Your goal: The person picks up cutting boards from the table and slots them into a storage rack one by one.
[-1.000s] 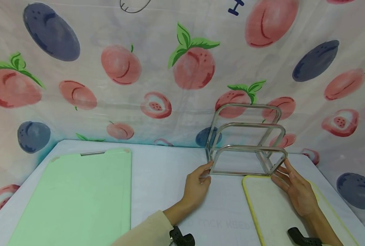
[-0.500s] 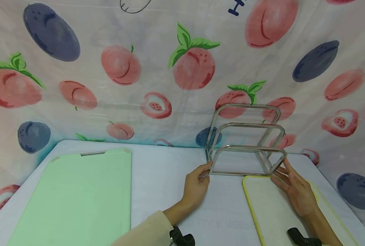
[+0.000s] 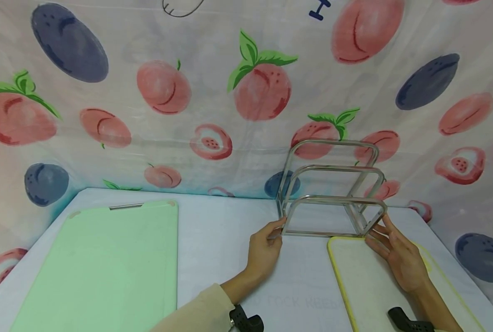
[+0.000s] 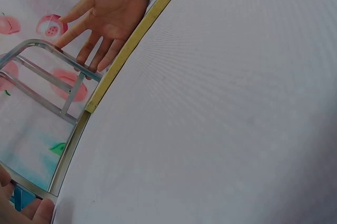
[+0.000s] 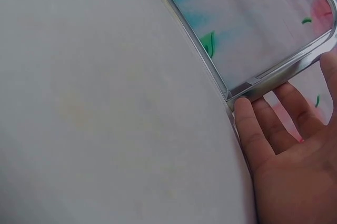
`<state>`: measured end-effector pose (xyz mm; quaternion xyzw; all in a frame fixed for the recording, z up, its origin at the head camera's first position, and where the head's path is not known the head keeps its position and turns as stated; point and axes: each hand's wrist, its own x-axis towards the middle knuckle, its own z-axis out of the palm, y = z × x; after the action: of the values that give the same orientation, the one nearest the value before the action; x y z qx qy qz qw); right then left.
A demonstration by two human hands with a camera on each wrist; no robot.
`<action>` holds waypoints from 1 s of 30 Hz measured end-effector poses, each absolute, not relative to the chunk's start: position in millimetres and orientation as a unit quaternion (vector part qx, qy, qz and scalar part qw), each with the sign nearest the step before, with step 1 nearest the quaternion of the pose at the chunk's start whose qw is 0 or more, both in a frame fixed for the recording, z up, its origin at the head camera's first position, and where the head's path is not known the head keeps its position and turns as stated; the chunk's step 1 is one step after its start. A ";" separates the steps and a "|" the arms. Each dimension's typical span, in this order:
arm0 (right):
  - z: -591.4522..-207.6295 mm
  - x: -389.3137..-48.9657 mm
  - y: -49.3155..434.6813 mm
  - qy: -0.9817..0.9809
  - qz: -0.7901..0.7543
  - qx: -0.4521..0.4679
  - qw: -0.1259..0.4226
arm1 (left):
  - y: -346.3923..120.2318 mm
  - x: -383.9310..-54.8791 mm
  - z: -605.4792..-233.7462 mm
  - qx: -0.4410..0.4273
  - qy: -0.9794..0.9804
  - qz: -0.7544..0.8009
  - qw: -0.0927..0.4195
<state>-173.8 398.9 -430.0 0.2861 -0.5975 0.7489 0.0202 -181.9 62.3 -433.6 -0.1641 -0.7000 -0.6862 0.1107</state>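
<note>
A silver metal rack [image 3: 333, 199] with three upright loops stands at the back right of the white table. My left hand [image 3: 263, 251] holds its front left corner, with curled fingers showing at that corner in the left wrist view. On the other side, the fairly straight fingers of my right hand [image 3: 406, 265] touch the front right corner. The right wrist view shows those fingertips against the outer side of the metal frame [image 5: 284, 74]. Under my right forearm lies a white board [image 3: 360, 276] with a yellow rim, its far edge by the rack's base.
A light green board [image 3: 117, 267] with a dark slot near its top edge lies flat on the left of the table [image 3: 217, 230]. Behind the table hangs a fruit-printed curtain [image 3: 213, 92], close to the rack's back.
The rack and my left hand have shifted very slightly to the left. My right hand keeps its contact with the rack, and the boards have not moved.
</note>
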 end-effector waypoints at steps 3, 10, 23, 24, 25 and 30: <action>-429.8 -173.3 399.5 -0.615 0.737 0.277 0.027 | 64.8 -187.4 -444.7 -0.163 -0.704 -0.681 0.121; -430.6 -174.3 400.3 -0.615 0.737 0.280 0.024 | 65.2 -188.5 -446.1 -0.160 -0.706 -0.678 0.126; -429.9 -174.7 397.6 -0.607 0.741 0.286 0.018 | 57.7 -170.4 -411.1 -0.154 -0.704 -0.683 0.124; -429.7 -174.7 397.2 -0.604 0.743 0.289 0.017 | 57.8 -170.3 -411.0 -0.154 -0.703 -0.683 0.125; -429.5 -174.7 397.0 -0.602 0.744 0.289 0.016 | 57.9 -170.2 -410.9 -0.153 -0.703 -0.683 0.126; -429.1 -174.6 396.6 -0.598 0.747 0.291 0.012 | 63.0 -184.6 -438.3 -0.151 -0.707 -0.678 0.136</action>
<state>-174.6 396.6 -429.1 0.2905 -0.5984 0.7466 0.0121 -184.6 63.0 -438.3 -0.1505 -0.7068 -0.6777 0.1359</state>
